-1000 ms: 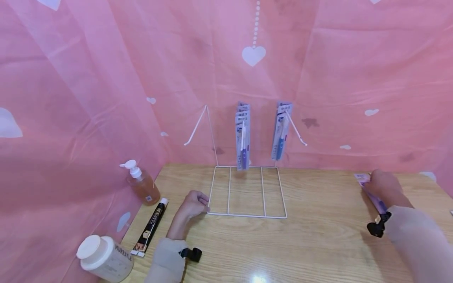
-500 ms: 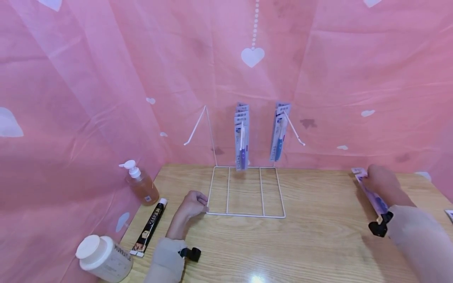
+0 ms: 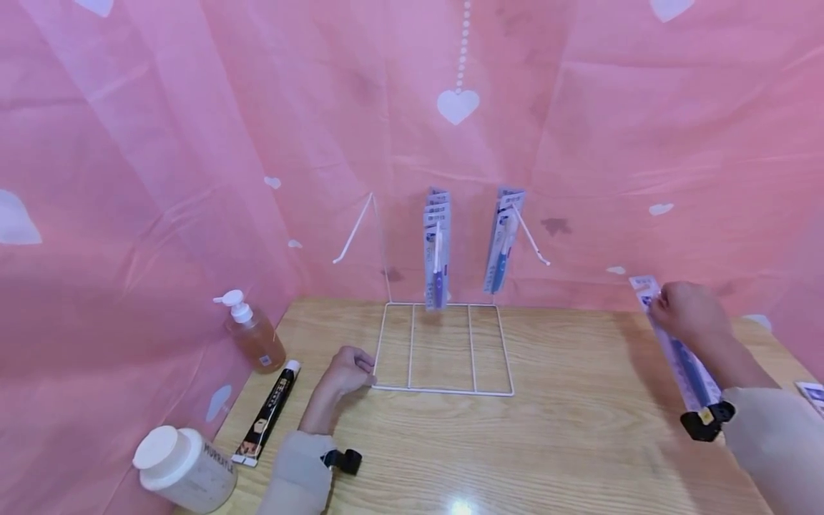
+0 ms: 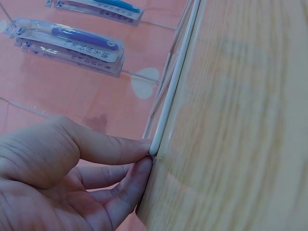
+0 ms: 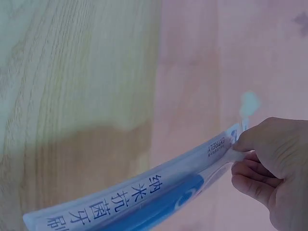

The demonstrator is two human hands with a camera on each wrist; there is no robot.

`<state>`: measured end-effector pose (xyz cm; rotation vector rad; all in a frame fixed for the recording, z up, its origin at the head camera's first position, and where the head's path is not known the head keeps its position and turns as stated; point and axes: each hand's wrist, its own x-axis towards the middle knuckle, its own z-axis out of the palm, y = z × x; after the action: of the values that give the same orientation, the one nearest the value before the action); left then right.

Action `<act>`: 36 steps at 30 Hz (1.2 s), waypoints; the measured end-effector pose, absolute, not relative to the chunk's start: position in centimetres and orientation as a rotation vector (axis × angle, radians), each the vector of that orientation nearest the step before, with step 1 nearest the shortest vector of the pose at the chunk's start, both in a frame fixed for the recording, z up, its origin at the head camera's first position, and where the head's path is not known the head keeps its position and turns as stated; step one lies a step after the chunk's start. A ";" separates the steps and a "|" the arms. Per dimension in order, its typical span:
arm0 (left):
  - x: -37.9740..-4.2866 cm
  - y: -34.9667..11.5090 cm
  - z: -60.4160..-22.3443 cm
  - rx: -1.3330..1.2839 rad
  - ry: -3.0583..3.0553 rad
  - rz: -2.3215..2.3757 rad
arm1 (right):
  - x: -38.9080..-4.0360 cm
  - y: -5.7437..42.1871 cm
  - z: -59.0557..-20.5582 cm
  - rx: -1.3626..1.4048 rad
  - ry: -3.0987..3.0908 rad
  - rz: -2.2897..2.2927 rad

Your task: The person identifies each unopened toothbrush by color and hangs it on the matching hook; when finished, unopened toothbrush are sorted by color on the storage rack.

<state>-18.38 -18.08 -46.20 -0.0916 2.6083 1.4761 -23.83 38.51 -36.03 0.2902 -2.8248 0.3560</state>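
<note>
A packaged toothbrush point(image 5: 144, 192) with a blue handle is pinched near its upper end by my right hand point(image 3: 692, 315), raised off the table at the right. My left hand point(image 3: 347, 370) pinches the front left corner of a white wire rack point(image 3: 444, 391), thumb above the wire in the left wrist view. Several packaged toothbrushes point(image 3: 437, 275) hang on the rack's middle hook, the foremost with a purple handle. More toothbrush packs point(image 3: 501, 250), a blue-handled one in front, hang on the right hook. The left hook point(image 3: 352, 229) carries nothing.
At the left stand a pump bottle point(image 3: 256, 340) of amber liquid and a white jar point(image 3: 187, 468). Between them and my left arm lies a black toothpaste tube point(image 3: 267, 415). Another pack point(image 3: 814, 393) shows at the right edge. Pink cloth hangs behind the table.
My right hand has lifted the packaged toothbrush up from the table, its top end shifting slightly left. My left hand keeps its pinch on the rack corner.
</note>
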 end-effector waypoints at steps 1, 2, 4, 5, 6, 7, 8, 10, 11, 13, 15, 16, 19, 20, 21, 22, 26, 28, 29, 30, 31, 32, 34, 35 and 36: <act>-18.3 -18.1 -46.2 -0.096 2.609 1.476 | -23.6 38.1 -35.7 0.308 -2.797 0.343; -18.3 -18.1 -46.2 -0.097 2.611 1.476 | -23.4 37.7 -35.4 0.327 -2.770 0.331; -18.2 -18.2 -46.3 -0.112 2.610 1.476 | -22.9 36.6 -34.5 0.357 -2.717 0.310; -18.2 -18.3 -46.3 -0.114 2.613 1.475 | -22.7 36.1 -34.1 0.370 -2.690 0.305; -18.2 -18.3 -46.4 -0.118 2.613 1.476 | -22.4 35.5 -33.6 0.379 -2.665 0.303; -18.2 -18.3 -46.4 -0.122 2.616 1.474 | -22.1 34.9 -33.2 0.389 -2.637 0.304; -18.2 -18.4 -46.4 -0.118 2.621 1.470 | -21.8 34.3 -32.7 0.401 -2.608 0.302; -18.2 -18.4 -46.5 -0.117 2.626 1.466 | -21.1 33.0 -31.7 0.408 -2.559 0.292; -18.2 -18.4 -46.5 -0.117 2.625 1.467 | -20.8 32.4 -31.3 0.413 -2.535 0.288; -18.2 -18.3 -46.5 -0.114 2.623 1.465 | -20.1 31.1 -30.2 0.415 -2.500 0.281; -18.2 -18.3 -46.5 -0.109 2.620 1.466 | -19.3 29.8 -29.3 0.425 -2.461 0.281; -18.2 -18.3 -46.5 -0.102 2.619 1.465 | -19.0 29.2 -28.9 0.436 -2.436 0.284; -18.2 -18.4 -46.4 -0.084 2.618 1.467 | -17.9 27.7 -27.8 0.475 -2.372 0.287; -18.2 -18.4 -46.4 -0.079 2.619 1.465 | -17.6 27.2 -27.5 0.488 -2.351 0.294; -18.2 -18.3 -46.4 -0.075 2.620 1.465 | -17.2 26.8 -27.2 0.498 -2.333 0.296; -18.2 -18.3 -46.4 -0.072 2.621 1.463 | -16.9 26.4 -27.0 0.510 -2.312 0.305; -18.3 -18.2 -46.2 -0.075 2.613 1.465 | -15.5 25.0 -26.1 0.574 -2.203 0.345; -18.3 -18.2 -46.1 -0.085 2.604 1.468 | -14.9 24.2 -25.7 0.623 -2.134 0.374; -18.3 -18.2 -46.1 -0.091 2.599 1.470 | -14.6 23.8 -25.6 0.649 -2.105 0.389; -18.3 -18.2 -46.0 -0.089 2.601 1.469 | -14.4 23.4 -25.4 0.676 -2.075 0.401; -18.3 -18.2 -46.0 -0.089 2.603 1.467 | -14.1 23.0 -25.3 0.701 -2.047 0.415; -18.3 -18.1 -46.0 -0.084 2.608 1.463 | -13.9 22.6 -25.2 0.721 -2.030 0.421; -18.2 -18.1 -46.0 -0.086 2.612 1.464 | -13.4 21.9 -25.0 0.752 -2.008 0.439; -18.3 -18.1 -46.0 -0.082 2.617 1.463 | -13.2 21.6 -25.0 0.762 -2.002 0.449; -18.3 -18.1 -46.1 -0.077 2.621 1.464 | -13.0 21.4 -24.9 0.769 -1.998 0.448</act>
<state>-18.25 -18.06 -46.06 -0.0769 2.6206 1.4638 -12.97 21.40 -24.89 0.7693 -1.9977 0.4479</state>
